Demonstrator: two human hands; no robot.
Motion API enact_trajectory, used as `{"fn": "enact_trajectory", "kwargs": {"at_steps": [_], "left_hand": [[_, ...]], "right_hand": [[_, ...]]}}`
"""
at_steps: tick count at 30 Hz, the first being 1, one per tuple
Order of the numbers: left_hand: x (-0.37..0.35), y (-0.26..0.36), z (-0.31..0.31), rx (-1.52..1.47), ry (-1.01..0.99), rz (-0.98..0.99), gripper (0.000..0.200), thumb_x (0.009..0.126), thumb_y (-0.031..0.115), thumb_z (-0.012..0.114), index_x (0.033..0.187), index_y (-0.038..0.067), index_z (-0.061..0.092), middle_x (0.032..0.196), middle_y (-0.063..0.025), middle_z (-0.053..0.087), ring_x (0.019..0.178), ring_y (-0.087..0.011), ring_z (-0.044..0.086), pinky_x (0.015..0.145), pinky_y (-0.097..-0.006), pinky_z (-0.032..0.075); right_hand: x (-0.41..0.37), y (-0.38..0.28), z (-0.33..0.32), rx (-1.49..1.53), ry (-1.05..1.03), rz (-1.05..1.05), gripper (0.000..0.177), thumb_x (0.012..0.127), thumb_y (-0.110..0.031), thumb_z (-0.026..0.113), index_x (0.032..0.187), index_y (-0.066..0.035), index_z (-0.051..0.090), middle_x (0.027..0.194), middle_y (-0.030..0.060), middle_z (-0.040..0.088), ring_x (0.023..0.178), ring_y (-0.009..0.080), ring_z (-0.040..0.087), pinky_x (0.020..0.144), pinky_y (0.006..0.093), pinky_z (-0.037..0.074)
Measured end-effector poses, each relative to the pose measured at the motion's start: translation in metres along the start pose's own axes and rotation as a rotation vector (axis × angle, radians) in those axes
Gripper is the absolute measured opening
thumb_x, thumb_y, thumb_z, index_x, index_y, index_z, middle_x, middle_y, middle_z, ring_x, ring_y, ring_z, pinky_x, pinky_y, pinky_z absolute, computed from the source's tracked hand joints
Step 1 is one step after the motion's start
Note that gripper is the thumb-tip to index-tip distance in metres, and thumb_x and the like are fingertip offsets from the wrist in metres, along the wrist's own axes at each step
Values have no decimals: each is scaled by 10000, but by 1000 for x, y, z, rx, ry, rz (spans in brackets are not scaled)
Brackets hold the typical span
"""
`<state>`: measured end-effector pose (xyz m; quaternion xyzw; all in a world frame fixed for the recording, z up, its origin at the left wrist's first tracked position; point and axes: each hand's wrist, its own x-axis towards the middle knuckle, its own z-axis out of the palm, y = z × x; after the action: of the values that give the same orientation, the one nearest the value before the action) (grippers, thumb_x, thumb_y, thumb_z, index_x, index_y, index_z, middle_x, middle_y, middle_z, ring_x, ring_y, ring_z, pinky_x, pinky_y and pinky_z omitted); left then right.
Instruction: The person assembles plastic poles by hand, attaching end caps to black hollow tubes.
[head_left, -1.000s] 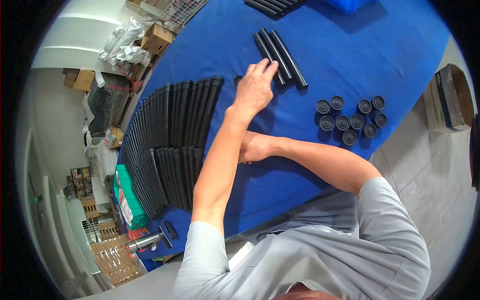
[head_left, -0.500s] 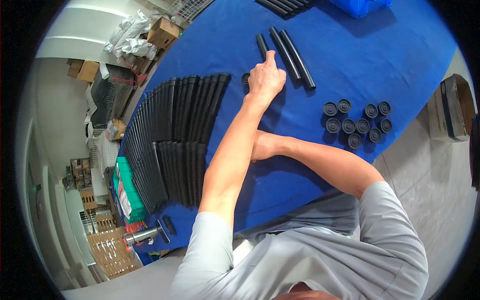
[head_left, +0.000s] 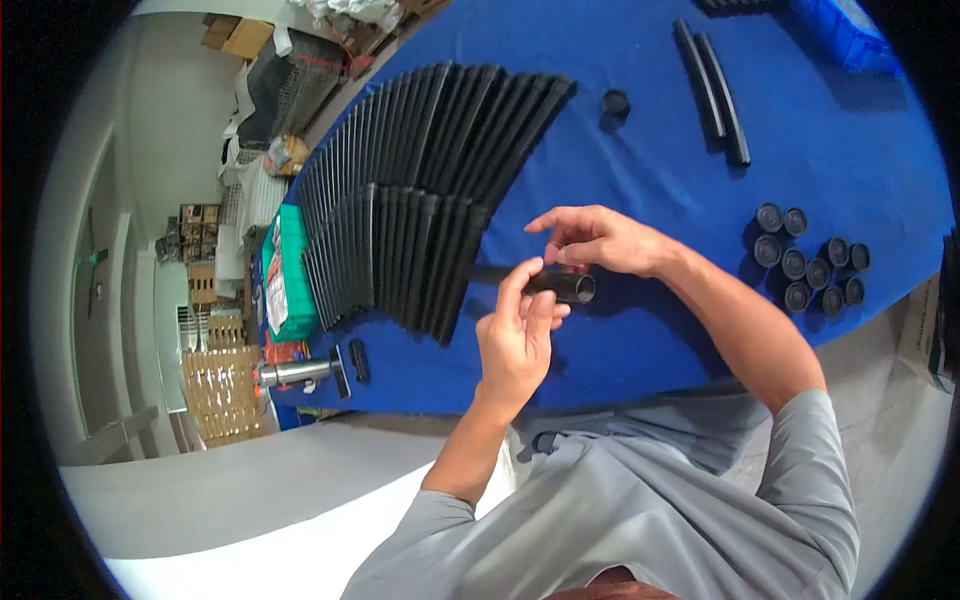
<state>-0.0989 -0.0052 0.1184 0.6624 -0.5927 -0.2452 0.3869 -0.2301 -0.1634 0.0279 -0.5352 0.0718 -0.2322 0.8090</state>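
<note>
My left hand is closed around a black tube, whose hollow end points to the right. The tube's other end runs leftward behind my fingers toward the packed rows. Just above the tube, my right hand is held with fingers curled but apart, and nothing shows in it. A single round black cap lies on the blue cloth farther up. Two loose black tubes rest at the upper right. A cluster of round black caps sits on the right side.
Many black tubes lie side by side in two fanned rows on the left. Beyond them are a green bin and a metal cylindrical tool. A blue crate stands at the upper right of the blue-covered table.
My left hand has drawn back toward my body with one tube, leaving two of three loose ones. My right hand has come up beside it. The camera view has shifted.
</note>
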Motion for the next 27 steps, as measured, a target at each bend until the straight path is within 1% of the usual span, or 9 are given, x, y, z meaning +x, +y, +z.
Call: {"fn": "enact_trajectory", "kwargs": {"at_steps": [4,8,12,16,19,22,23,26,27], "left_hand": [[-41,-12,-7,-66,-6,-282,468,1092,310,527,1367,-67,503,1009,-214,756,816,-239,769,696,-305,622],[-48,-26,-12,-24,-1,-296,481,1088,312,539,1379,-69,496,1012,-227,757,810,-238,769,684,-299,617],[-37,-32,-11,-39,17,-303,502,1084,294,551,1390,-99,490,989,-224,760,806,-221,768,683,-296,616],[-30,-44,-4,-90,32,-248,485,1055,236,617,1399,-86,506,873,-167,759,672,-173,723,601,-265,574],[-26,-30,-12,190,66,-193,561,948,178,761,1413,-32,528,904,-135,730,724,-169,696,625,-275,548],[-20,-44,-26,599,112,132,689,821,132,859,1421,18,541,1010,-136,688,870,-204,684,710,-317,540],[-16,-45,-24,615,148,192,651,772,108,877,1343,20,576,1125,-154,655,1024,-248,671,828,-356,542],[-16,-71,-26,493,63,28,547,788,91,861,1253,13,585,1083,-147,670,988,-263,687,862,-377,547],[-17,-69,-28,386,68,-80,452,796,79,854,1160,0,598,1060,-138,695,979,-228,690,896,-369,543]], "right_hand": [[-3,0,15,-8,-228,104,557,928,-37,659,1472,-85,545,980,70,680,837,127,657,730,284,580],[-6,-4,19,-35,-302,203,566,902,28,639,1448,-116,598,1021,50,688,859,109,640,778,286,565],[-5,4,17,-39,-300,152,537,876,-48,726,1404,-86,634,920,42,695,733,109,625,690,271,539],[-4,3,18,-18,-254,152,527,861,-15,731,1379,-84,657,913,37,700,759,109,627,731,272,532],[-4,-10,15,-113,-222,208,528,852,8,728,1370,-71,658,939,47,716,812,122,660,779,272,540],[-3,-7,12,-117,-206,218,528,851,11,719,1370,-59,652,948,64,724,829,133,680,786,274,552],[-3,-5,11,-97,-202,213,527,852,12,714,1371,-57,650,949,70,726,832,136,684,785,275,556],[-5,-2,15,42,-204,201,531,869,11,687,1392,-66,638,925,83,730,766,128,658,733,280,552],[-5,-3,15,61,-244,203,526,875,7,680,1393,-69,638,928,84,733,758,128,654,725,281,551]]}}
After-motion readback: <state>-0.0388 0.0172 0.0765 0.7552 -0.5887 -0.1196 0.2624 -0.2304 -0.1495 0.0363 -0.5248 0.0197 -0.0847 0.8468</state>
